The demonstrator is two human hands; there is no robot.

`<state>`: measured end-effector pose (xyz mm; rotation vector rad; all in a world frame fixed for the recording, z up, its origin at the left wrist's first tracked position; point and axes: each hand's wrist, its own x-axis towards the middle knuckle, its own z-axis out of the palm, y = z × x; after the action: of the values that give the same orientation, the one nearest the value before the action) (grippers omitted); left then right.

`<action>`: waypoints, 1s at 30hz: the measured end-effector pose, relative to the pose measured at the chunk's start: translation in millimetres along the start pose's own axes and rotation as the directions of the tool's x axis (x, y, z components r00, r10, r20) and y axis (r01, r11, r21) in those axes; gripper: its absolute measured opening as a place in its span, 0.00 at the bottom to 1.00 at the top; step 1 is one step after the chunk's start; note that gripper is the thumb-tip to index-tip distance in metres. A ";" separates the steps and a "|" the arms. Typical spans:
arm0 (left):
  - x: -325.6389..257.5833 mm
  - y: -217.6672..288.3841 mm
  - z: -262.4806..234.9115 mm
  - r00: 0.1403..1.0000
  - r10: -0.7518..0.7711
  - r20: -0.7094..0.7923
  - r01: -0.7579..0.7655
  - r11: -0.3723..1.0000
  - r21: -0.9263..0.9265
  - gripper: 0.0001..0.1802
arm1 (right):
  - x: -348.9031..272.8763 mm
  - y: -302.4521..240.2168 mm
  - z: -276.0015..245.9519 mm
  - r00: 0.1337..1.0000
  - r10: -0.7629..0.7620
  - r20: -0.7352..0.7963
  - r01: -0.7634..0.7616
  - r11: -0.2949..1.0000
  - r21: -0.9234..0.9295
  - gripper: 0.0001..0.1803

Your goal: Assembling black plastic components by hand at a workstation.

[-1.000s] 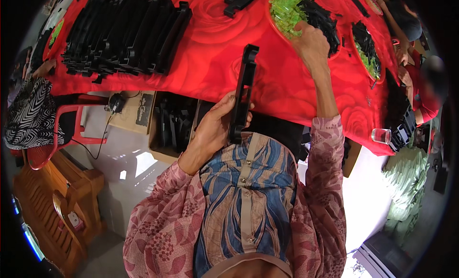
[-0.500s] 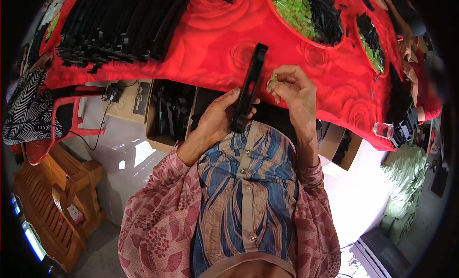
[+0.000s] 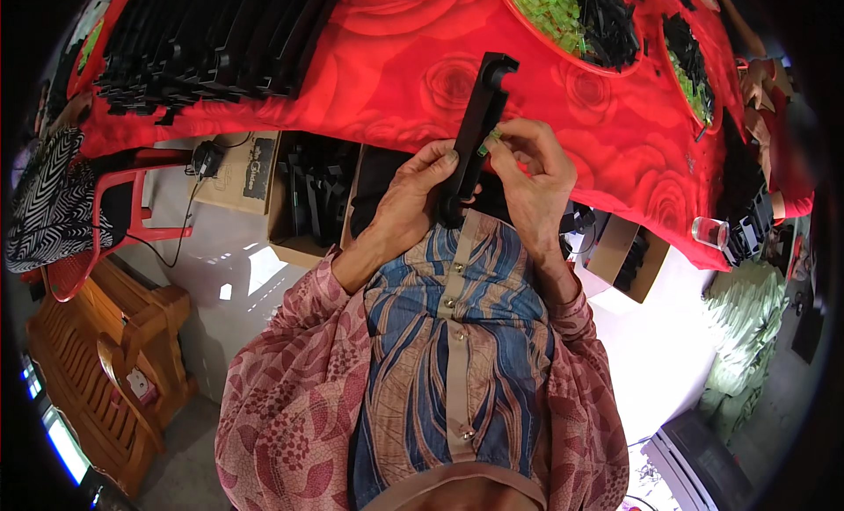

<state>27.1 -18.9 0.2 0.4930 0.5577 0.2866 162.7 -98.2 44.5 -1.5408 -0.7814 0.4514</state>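
Small assembly workshop: red-clothed worktable carries stacked black plastic parts, bowls of green pieces (cardboard boxes stored beneath).

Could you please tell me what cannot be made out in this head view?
- Small green piece: mostly hidden by the right hand; shape unclear.
- Lower end of the long black part: covered by the left hand.
- Tray of green and black pieces: cut off by the top edge.
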 end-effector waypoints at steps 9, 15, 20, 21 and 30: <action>-0.1 -3.3 5.3 0.985 0.167 0.037 -0.165 0.986 -0.038 0.13 | -4.0 -3.9 2.1 0.971 -0.237 -0.011 0.234 0.966 -0.111 0.11; 0.3 -2.1 10.0 0.968 0.250 0.002 -0.249 0.968 -0.013 0.12 | -5.6 -6.3 3.5 0.975 -0.221 -0.025 0.217 0.969 -0.122 0.11; -0.4 0.4 11.2 0.971 0.239 0.007 -0.239 0.971 -0.004 0.12 | -8.5 -2.0 5.4 0.954 -0.291 -0.068 0.279 0.950 -0.142 0.11; -0.6 0.3 11.2 0.971 0.241 0.007 -0.241 0.971 -0.005 0.12 | -9.3 -3.2 6.0 0.954 -0.292 -0.067 0.281 0.949 -0.142 0.11; 0.6 -2.6 6.1 0.969 0.246 0.017 -0.246 0.969 -0.012 0.14 | -13.5 -7.5 9.6 0.944 -0.327 -0.037 0.316 0.933 -0.172 0.11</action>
<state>31.3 -23.1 3.1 0.5553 0.4764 0.5209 145.2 -101.0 48.3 -1.5334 -1.0192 0.0948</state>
